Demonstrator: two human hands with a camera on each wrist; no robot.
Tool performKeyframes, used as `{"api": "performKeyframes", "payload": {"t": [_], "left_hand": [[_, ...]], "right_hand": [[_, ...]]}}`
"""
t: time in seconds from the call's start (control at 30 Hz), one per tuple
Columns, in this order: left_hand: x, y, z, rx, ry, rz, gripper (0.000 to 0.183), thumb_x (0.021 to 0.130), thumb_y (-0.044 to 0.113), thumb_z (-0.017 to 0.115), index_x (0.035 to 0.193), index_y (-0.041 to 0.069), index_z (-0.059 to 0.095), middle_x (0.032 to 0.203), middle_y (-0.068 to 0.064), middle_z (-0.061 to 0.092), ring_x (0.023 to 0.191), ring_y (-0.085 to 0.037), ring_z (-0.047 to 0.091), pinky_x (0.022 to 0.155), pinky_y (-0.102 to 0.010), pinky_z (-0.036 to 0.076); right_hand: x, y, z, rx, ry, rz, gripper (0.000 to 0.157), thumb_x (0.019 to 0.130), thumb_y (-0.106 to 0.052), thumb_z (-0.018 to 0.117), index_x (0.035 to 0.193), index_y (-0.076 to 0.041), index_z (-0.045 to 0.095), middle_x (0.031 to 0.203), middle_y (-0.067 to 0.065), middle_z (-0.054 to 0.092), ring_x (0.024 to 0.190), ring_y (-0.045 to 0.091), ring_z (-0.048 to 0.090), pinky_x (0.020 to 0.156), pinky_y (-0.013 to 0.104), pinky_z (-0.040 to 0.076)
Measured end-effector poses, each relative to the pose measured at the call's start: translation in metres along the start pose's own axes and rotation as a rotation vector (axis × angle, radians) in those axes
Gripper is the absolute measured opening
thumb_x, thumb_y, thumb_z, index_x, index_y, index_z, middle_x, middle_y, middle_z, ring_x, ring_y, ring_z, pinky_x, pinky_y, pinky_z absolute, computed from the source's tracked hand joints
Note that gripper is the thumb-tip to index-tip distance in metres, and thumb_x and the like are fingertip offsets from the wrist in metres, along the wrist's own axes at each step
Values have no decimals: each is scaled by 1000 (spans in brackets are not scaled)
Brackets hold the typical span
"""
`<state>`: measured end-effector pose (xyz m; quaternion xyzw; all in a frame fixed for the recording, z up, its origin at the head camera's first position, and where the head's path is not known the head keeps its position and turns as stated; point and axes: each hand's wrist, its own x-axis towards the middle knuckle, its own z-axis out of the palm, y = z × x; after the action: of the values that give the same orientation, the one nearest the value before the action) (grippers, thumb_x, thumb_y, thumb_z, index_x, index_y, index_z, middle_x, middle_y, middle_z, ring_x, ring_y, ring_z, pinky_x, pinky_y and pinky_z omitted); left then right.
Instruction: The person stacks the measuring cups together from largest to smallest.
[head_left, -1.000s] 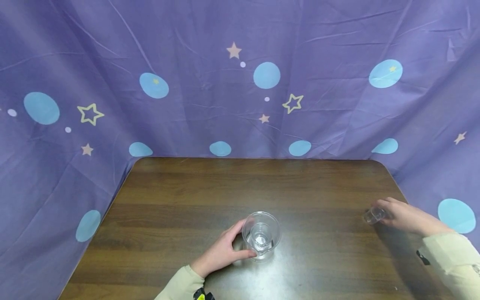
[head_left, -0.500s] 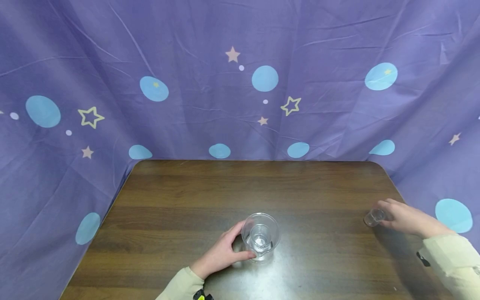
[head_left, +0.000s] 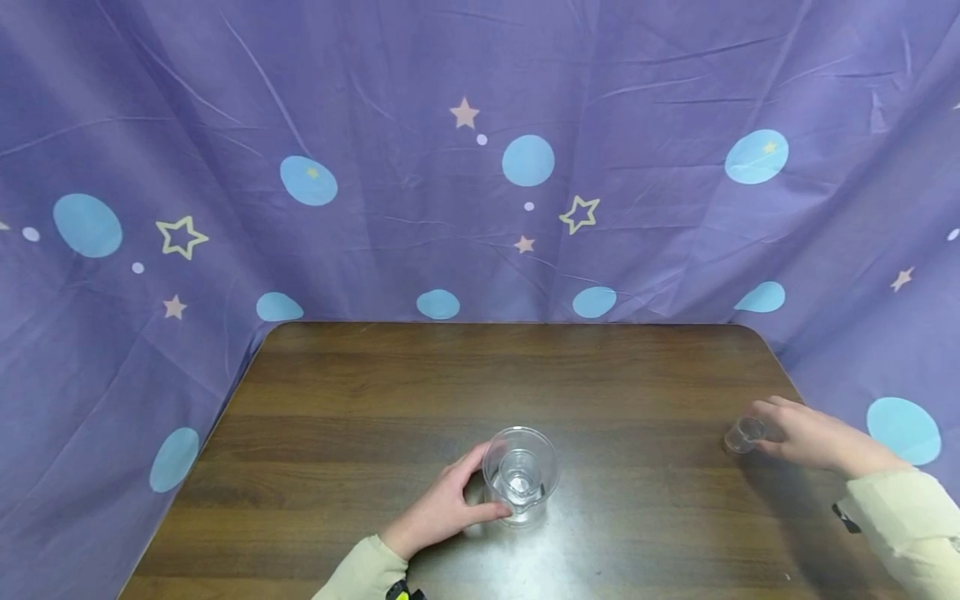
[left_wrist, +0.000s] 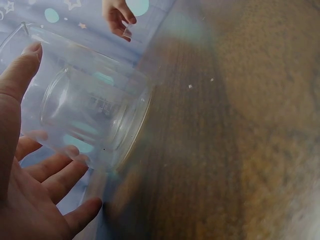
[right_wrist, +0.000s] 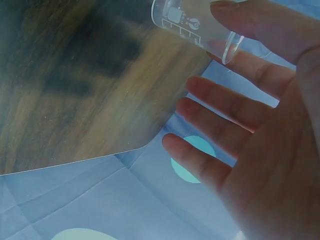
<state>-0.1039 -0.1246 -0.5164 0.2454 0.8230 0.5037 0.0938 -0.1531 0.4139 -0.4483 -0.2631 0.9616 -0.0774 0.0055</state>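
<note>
Holding large beaker (head_left: 548, 458), with medium beaker (head_left: 519, 480) inside, in left grip (head_left: 447, 504) at near middle of table (head_left: 637, 400); pinching small beaker (head_left: 743, 434) in right grip (head_left: 813, 437), near right edge.

The left hand (left_wrist: 32, 195) holds a clear beaker (left_wrist: 72, 55) — a smaller beaker (left_wrist: 92, 110) inside — its base at the table (left_wrist: 200, 150). Beyond, before a dotted curtain (left_wrist: 152, 30), the right hand (left_wrist: 117, 17) pinches a clear thing (left_wrist: 128, 33).

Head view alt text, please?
The left hand holds a large clear beaker, a smaller one nested inside, at a wooden table; near the table's right edge, the right hand pinches a small beaker. A purple curtain hangs behind.
</note>
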Motion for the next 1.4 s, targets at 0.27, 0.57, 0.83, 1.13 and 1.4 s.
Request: {"api": "performKeyframes", "payload": {"t": [0.27, 0.57, 0.83, 1.13, 1.4], "left_hand": [[0, 1, 0, -1, 7, -3, 86, 84, 36, 88, 157, 20, 45, 151, -2, 57, 141, -25, 51, 120, -50, 37], [0, 0, 0, 0, 4, -6, 86, 84, 36, 88, 157, 22, 45, 151, -1, 57, 140, -24, 52, 120, -51, 38], [0, 1, -1, -1, 3, -10, 86, 84, 36, 88, 157, 21, 45, 150, -2, 58, 140, -25, 52, 119, -53, 37], [0, -1, 0, 7, 4, 4, 85, 84, 36, 88, 157, 22, 45, 150, -1, 58, 139, -23, 53, 120, -49, 38], [0, -2, 1, -1, 4, 10, 84, 85, 36, 87, 157, 22, 45, 151, 0, 57, 139, -23, 53, 120, -50, 37]], "right_hand": [[4, -11, -3, -31, 33, -30, 39, 73, -13, 89, 106, -4, 71, 100, 7, 68, 89, 32, 68, 80, 53, 59], [10, -22, -5, -53, 65, -92, 38, 69, -13, 91, 101, -7, 71, 96, 3, 67, 84, 27, 67, 76, 47, 59], [13, -29, -12, -50, 58, -91, 37, 70, -14, 91, 100, -9, 70, 93, -1, 65, 79, 21, 65, 70, 44, 58], [16, -40, -17, -61, 55, -85, 36, 72, -15, 90, 103, -10, 72, 97, 0, 67, 84, 25, 67, 72, 48, 59], [18, -50, -20, -61, 42, -83, 35, 74, -15, 89, 104, -10, 72, 99, 0, 68, 84, 24, 67, 71, 47, 59]]}}
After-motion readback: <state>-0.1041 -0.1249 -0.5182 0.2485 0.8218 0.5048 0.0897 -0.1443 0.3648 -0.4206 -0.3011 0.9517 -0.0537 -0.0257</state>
